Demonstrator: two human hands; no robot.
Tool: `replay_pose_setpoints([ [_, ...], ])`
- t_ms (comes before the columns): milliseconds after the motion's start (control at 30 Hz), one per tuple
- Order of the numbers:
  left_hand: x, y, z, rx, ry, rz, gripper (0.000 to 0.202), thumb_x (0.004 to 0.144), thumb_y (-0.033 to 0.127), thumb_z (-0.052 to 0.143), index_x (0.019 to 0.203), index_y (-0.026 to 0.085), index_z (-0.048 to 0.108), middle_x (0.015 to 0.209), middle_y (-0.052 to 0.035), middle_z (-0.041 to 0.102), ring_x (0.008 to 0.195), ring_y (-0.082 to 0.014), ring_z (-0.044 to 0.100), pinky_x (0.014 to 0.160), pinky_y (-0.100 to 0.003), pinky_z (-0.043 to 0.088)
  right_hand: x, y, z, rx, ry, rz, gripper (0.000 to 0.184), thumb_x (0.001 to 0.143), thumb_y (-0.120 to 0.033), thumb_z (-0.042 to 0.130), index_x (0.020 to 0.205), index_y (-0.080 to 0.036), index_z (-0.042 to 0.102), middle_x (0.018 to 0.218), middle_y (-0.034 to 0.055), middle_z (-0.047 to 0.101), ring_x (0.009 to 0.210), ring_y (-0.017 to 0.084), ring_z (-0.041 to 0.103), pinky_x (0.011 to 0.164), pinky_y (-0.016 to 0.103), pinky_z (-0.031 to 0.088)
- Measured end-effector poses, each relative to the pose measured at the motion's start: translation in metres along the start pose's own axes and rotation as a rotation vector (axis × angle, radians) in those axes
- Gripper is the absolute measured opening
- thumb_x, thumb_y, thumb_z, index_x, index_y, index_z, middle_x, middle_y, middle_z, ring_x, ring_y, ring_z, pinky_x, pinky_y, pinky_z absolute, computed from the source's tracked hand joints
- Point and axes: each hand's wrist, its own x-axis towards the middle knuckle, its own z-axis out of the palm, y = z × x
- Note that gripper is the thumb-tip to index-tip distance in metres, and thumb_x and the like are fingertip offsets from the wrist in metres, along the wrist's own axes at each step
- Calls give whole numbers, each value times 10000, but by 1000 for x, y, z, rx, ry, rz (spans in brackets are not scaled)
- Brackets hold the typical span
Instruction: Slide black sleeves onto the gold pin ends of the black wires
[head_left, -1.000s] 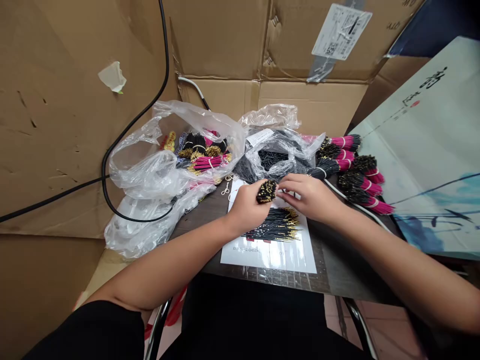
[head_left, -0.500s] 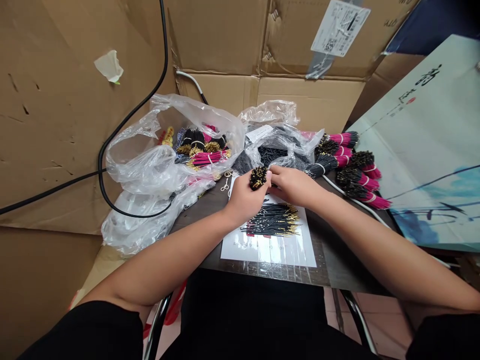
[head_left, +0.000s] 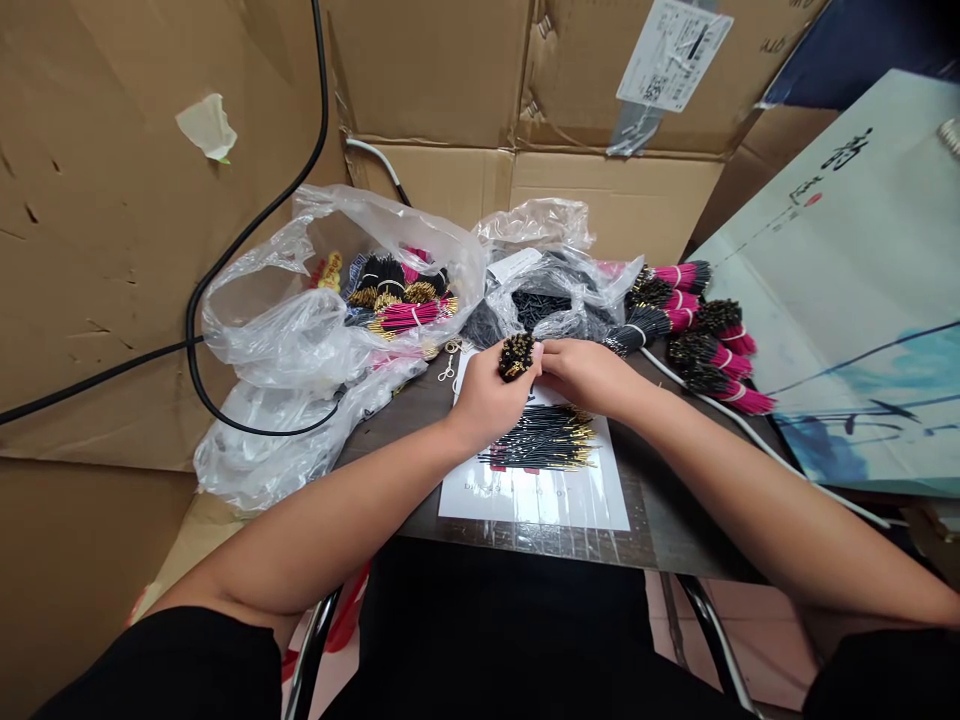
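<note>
A thick bundle of black wires with gold tips facing up is wrapped in the fingers of my left hand. Close against it on the right is my right hand, its fingers bent and partly hidden behind the left thumb; what they pinch, if anything, does not show. Below both hands, a flat row of loose black wires with gold ends lies across a white printed sheet. Small pale loops, perhaps rubber bands, lie left of my left hand.
An open plastic bag with tied pink and black wire bundles stands at the left. Another bag of black pieces lies behind my hands. Several tied bundles and a white cable lie right. Cardboard walls in the table.
My right hand has shifted slightly down and its fingers are more tucked in beside the left hand. The left hand keeps its hold on the bundle. The view has moved slightly.
</note>
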Motion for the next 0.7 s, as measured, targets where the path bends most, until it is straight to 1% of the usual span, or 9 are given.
replay_pose_setpoints([
  [100, 0, 0, 0, 14, -16, 33, 359, 899, 435, 486, 714, 135, 556, 676, -15, 560, 657, -96, 509, 630, -241, 406, 1, -1, 2, -2, 16, -2, 166, 910, -233, 430, 880, -157, 573, 889, 60, 580, 741, 139, 488, 634, 274, 328],
  [200, -1, -1, -1, 20, -32, 47, 356, 896, 442, 488, 719, 139, 549, 677, -14, 557, 655, -98, 503, 615, -239, 400, -1, -3, -1, -6, 36, -10, 130, 894, -207, 433, 872, -148, 547, 880, 72, 566, 793, 163, 482, 683, 289, 363],
  [300, -1, 0, 0, 41, -21, 64, 360, 881, 460, 508, 705, 146, 520, 638, 1, 510, 615, -86, 452, 574, -228, 367, -10, -8, -13, -12, 88, 32, 91, 873, -166, 433, 871, -151, 522, 863, 74, 543, 806, 179, 466, 695, 305, 378],
  [400, -1, 1, 0, 111, -31, 96, 355, 851, 452, 561, 682, 152, 476, 599, 22, 455, 579, -72, 388, 537, -212, 317, -27, -21, -27, -2, 182, 108, 117, 880, -125, 390, 885, -156, 504, 881, 83, 539, 842, 190, 469, 720, 317, 393],
  [467, -2, 2, 0, 172, -98, 114, 330, 831, 422, 592, 684, 154, 467, 585, 33, 444, 563, -65, 367, 523, -205, 294, -40, -32, -32, 30, 280, 154, 114, 887, -126, 395, 900, -162, 503, 906, 87, 555, 862, 193, 483, 736, 322, 406],
  [533, -4, 1, 1, 231, -206, 154, 284, 818, 360, 604, 682, 154, 463, 578, 41, 439, 553, -59, 355, 527, -199, 289, -51, -42, -31, 17, 334, 181, 114, 894, -131, 397, 898, -163, 506, 887, 87, 564, 843, 193, 488, 735, 328, 413],
  [633, -7, -1, 0, 299, -401, 253, 165, 771, 241, 592, 691, 156, 475, 597, 41, 466, 559, -58, 376, 558, -193, 309, -62, -49, -23, -18, 348, 158, 129, 895, -129, 391, 890, -164, 516, 841, 83, 566, 794, 191, 479, 715, 335, 414],
  [700, -8, -2, -1, 326, -481, 298, 87, 734, 206, 574, 721, 160, 501, 632, 30, 512, 576, -68, 422, 574, -195, 329, -65, -50, -17, 22, 363, 124, 145, 892, -119, 387, 907, -167, 524, 830, 80, 567, 786, 188, 481, 715, 333, 422],
])
